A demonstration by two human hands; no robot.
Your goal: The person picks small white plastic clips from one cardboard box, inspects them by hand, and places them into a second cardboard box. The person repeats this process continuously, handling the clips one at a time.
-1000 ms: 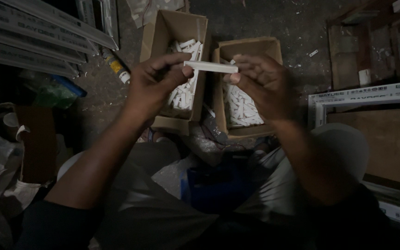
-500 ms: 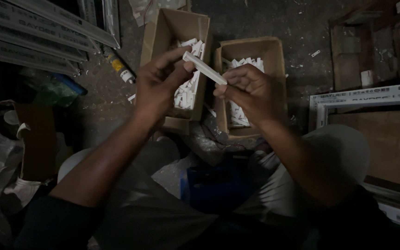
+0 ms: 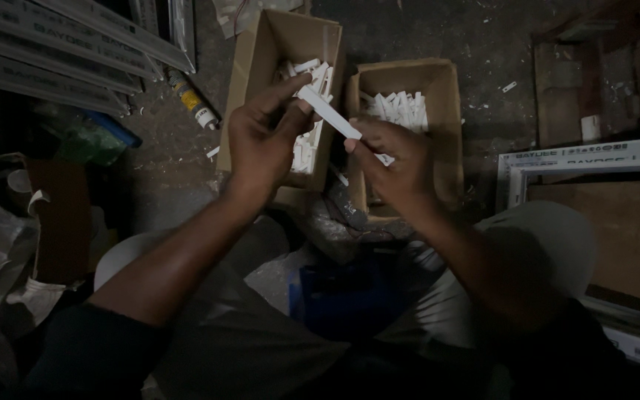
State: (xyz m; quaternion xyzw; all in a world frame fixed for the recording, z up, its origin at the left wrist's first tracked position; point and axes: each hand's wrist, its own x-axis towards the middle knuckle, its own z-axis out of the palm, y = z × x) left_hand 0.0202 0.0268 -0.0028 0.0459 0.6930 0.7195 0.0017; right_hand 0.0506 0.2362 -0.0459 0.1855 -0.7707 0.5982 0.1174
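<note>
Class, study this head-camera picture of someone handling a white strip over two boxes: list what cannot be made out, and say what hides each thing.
- White strip, head view: its lower end is hidden inside the right hand.
- Left box: its near part is covered by the left hand.
- Right box: how deep the white pieces lie is lost in shadow.
- Window frame: cut off by the right edge.

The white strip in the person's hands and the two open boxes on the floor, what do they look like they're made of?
The white strip, held between the left hand and right hand, looks like rigid plastic: smooth, matte, evenly white, with straight edges. It could be painted, which the dim light leaves open. The left box and right box look like plain brown cardboard, dull, with folded flaps and thin walls.
</note>
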